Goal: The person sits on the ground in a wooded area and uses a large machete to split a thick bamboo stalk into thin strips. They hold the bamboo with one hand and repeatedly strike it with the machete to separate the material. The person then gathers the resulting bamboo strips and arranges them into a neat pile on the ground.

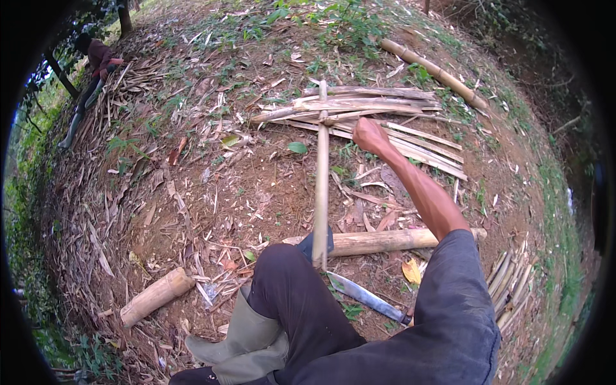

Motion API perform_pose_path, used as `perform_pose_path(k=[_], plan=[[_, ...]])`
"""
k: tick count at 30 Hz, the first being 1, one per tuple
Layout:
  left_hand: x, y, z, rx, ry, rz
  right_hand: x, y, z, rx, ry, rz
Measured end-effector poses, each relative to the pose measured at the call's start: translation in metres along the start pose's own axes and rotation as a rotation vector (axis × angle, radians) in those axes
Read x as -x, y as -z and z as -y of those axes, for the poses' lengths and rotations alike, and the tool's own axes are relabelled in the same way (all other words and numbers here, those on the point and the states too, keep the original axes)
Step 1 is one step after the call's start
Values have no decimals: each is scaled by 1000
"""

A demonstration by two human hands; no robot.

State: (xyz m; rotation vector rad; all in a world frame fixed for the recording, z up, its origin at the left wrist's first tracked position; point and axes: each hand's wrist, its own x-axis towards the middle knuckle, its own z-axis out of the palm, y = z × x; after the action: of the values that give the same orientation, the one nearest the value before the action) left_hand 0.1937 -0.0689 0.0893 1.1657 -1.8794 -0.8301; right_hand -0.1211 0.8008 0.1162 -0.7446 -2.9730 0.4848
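My right hand (370, 135) reaches forward and is closed in a fist at the near edge of a pile of split bamboo strips (385, 102). What it grips, if anything, is hidden. A long, pale bamboo piece (322, 173) runs from the pile back toward my bent knee. Beside its near end shows a dark blue shape (328, 240) that I cannot make out. My left hand is not in view. A machete (366, 298) lies on the ground by my leg, its handle toward my right sleeve.
A thick bamboo pole (391, 241) lies crosswise before me. A short bamboo section (156, 296) is at near left, another pole (436, 74) at far right. More strips (511, 282) lie bundled at right. Another person (96, 64) bends at far left on the leaf-littered slope.
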Motion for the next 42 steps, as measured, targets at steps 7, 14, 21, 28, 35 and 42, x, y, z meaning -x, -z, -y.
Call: perform_pose_path(k=[7,14,21,28,35,42], plan=[[-134,-102,10,414,-11,467,85,58,-52,-34,53,107],[46,-239,-124,429,-315,1191,276,137,-125,396,-94,452],[96,-300,1,315,-216,1016,408,255,-97,556,-167,578],[78,-326,15,284,-81,922,537,322,-141,111,-571,445],[74,-341,44,164,-34,984,647,307,-254,408,-666,-93],[78,-302,33,140,31,985,744,269,-319,486,-1231,-403]])
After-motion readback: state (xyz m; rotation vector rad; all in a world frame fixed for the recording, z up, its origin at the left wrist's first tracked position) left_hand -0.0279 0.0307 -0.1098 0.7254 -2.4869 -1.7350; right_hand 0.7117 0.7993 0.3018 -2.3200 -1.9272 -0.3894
